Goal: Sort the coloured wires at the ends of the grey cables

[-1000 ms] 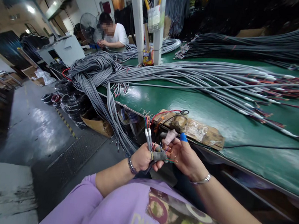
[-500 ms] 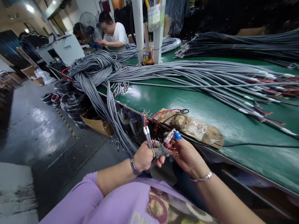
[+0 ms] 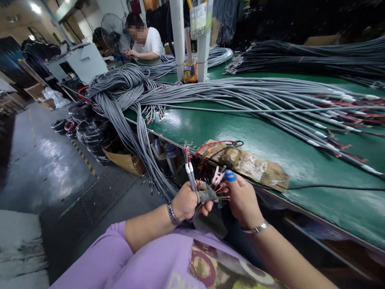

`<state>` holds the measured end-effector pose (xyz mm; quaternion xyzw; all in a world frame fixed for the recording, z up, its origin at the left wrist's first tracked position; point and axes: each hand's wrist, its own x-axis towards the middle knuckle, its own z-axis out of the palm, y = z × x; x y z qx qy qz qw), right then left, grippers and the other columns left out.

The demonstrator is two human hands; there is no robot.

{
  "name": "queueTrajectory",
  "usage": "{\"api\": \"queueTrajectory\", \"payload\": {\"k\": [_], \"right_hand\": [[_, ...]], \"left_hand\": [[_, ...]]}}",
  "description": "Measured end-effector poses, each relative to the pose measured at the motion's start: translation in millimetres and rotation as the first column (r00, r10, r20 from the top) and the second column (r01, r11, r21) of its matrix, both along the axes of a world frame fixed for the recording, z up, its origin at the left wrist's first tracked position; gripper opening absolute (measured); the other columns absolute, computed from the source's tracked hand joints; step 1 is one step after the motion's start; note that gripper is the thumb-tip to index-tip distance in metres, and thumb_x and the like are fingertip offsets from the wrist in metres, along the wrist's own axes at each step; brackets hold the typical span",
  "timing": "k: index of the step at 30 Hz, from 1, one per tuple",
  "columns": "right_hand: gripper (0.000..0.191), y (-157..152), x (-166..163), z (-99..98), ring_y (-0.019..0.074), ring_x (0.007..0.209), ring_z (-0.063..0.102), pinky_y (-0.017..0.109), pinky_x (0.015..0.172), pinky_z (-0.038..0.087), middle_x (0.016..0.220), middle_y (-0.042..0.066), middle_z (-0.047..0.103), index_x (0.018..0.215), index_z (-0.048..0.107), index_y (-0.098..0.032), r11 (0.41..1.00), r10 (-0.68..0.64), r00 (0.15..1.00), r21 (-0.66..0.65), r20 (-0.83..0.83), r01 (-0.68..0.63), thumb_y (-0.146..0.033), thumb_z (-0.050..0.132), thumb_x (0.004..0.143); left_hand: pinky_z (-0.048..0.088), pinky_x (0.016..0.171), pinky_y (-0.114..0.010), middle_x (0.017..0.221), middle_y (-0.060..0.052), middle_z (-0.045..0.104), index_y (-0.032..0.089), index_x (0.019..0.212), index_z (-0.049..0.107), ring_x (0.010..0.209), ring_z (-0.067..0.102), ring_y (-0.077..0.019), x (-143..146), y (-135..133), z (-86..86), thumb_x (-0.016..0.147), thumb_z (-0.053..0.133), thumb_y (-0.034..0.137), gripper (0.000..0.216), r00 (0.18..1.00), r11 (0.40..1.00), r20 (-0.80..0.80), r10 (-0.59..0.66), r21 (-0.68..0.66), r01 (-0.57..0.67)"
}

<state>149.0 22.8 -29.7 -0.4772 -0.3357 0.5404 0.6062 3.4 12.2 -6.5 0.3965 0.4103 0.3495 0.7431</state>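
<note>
My left hand (image 3: 187, 202) is closed around several grey cables (image 3: 191, 178). Two white-sleeved ends with fanned coloured cores stick up above the fist. A grey cover wraps the left thumb, and thin red and green wires (image 3: 223, 197) poke out beyond it toward the right hand. My right hand (image 3: 243, 200), with blue tape round its thumb, is closed just right of these wires. A small pink clip-like tool (image 3: 217, 178) shows at its fingertips, its two parts spread; the fingers partly hide it.
On the green table (image 3: 187, 128) lies a long bundle of grey cables (image 3: 217, 92), partly hanging over the edge. A taped wooden block (image 3: 254, 168) with red and black leads sits at the front edge. A co-worker (image 3: 147, 44) sits beyond, left of a white post (image 3: 204, 46).
The pink tool has turned and now shows two spread parts. My right hand has shifted slightly right, and red and green wires show more clearly. My left hand stays in place.
</note>
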Motion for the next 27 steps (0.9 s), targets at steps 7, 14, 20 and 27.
{"api": "queueTrajectory", "payload": {"k": [7, 14, 20, 27], "right_hand": [[0.047, 5.2, -2.9, -0.1, 0.0153, 0.053, 0.053, 0.029, 0.052, 0.044, 0.061, 0.002, 0.063, 0.073, 0.068, -0.02, 0.948, 0.272, 0.897, -0.06, -0.348, -0.311, -0.067, 0.067, 0.07], [0.036, 10.3, -8.8, 0.5, 0.0157, 0.056, 0.057, 0.03, 0.058, 0.047, 0.062, 0.001, 0.065, 0.071, 0.066, -0.019, 0.961, 0.224, 0.843, -0.033, -0.489, -0.274, -0.054, 0.076, 0.069], [0.036, 9.5, -11.1, -0.7, 0.0133, 0.054, 0.055, 0.028, 0.058, 0.049, 0.063, 0.0, 0.065, 0.075, 0.068, -0.02, 0.968, 0.206, 0.853, -0.025, -0.48, -0.248, -0.055, 0.074, 0.071], [0.035, 11.2, -9.8, -4.2, 0.0133, 0.057, 0.058, 0.026, 0.058, 0.049, 0.064, 0.0, 0.065, 0.077, 0.068, -0.021, 0.968, 0.202, 0.837, -0.027, -0.509, -0.25, -0.054, 0.076, 0.07]], "left_hand": [[0.031, 0.031, -0.019, 0.044, 0.001, 0.056, 0.015, 0.058, 0.052, 0.031, 0.045, -0.008, 3.0, 1.7, -2.5, 0.049, 0.082, 0.055, 0.051, 1.0, 1.0, -0.004, 0.021, -0.008, -0.021], [0.03, 0.031, -0.019, 0.043, 0.001, 0.054, 0.014, 0.056, 0.052, 0.03, 0.043, -0.0072, 3.8, 1.5, -2.1, 0.052, 0.08, 0.057, 0.051, 0.998, 0.999, -0.046, 0.032, 0.019, -0.031], [0.03, 0.031, -0.02, 0.044, 0.001, 0.054, 0.014, 0.058, 0.053, 0.03, 0.043, -0.0074, 2.8, 0.1, -3.9, 0.053, 0.079, 0.058, 0.051, 0.998, 0.999, -0.05, 0.032, 0.02, -0.031], [0.031, 0.03, -0.019, 0.043, 0.001, 0.055, 0.014, 0.058, 0.055, 0.03, 0.045, -0.008, 0.4, -1.6, -4.2, 0.053, 0.08, 0.056, 0.049, 0.999, 0.998, 0.0, 0.054, 0.033, -0.054]]}}
